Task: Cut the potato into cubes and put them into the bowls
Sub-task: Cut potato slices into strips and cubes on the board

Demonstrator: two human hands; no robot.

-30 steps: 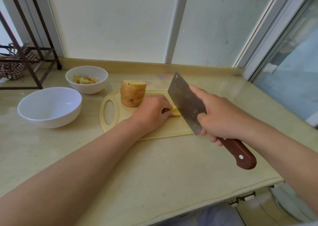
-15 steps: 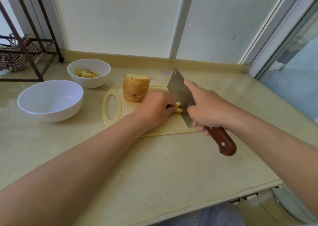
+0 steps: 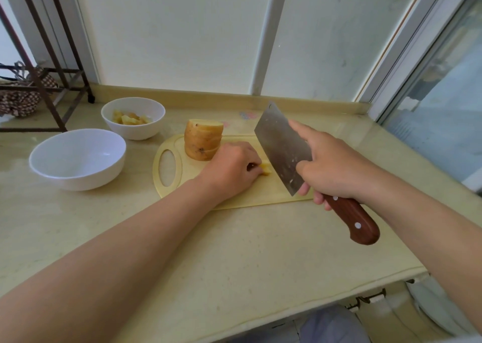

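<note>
- Counter [image 3: 234, 251]: the pale worktop by the window carries the whole job, with the board in the middle and both bowls to your left.
- Board [image 3: 266, 191]: yellow, with its handle hole turned toward the bowls. All the cutting happens here.
- Big bowl [image 3: 86, 178]: white, just left of the board, with nothing showing inside.
- Cleaver [image 3: 281, 144]: your right hand [image 3: 331, 165] wraps the wooden handle, forefinger laid along the flat of the blade. The blade is tilted and lifted off the board, just right of the piece you are cutting.
- Small bowl [image 3: 135, 131]: behind the big bowl, near the board's far corner, holding a small heap of cubes [image 3: 130, 119].
- Potato [image 3: 203, 139]: the sliced remainder stands as a stack at the far left of the board, just behind your left hand and apart from the blade.
- Left hand [image 3: 232, 168]: knuckles up, fingers curled down onto a piece and pinning it to the board. How much lies under the hand is hidden.
- Piece [image 3: 266, 168]: its pale yellow end pokes out from your fingertips toward the blade.
- Step in hand: dicing, seemingly midway, with most of the potato uncut.
- Next move: bring the edge straight down across the exposed end with your fingertips tucked back, since the cut lands close to them. Then carry the cubes to a bowl.
</note>
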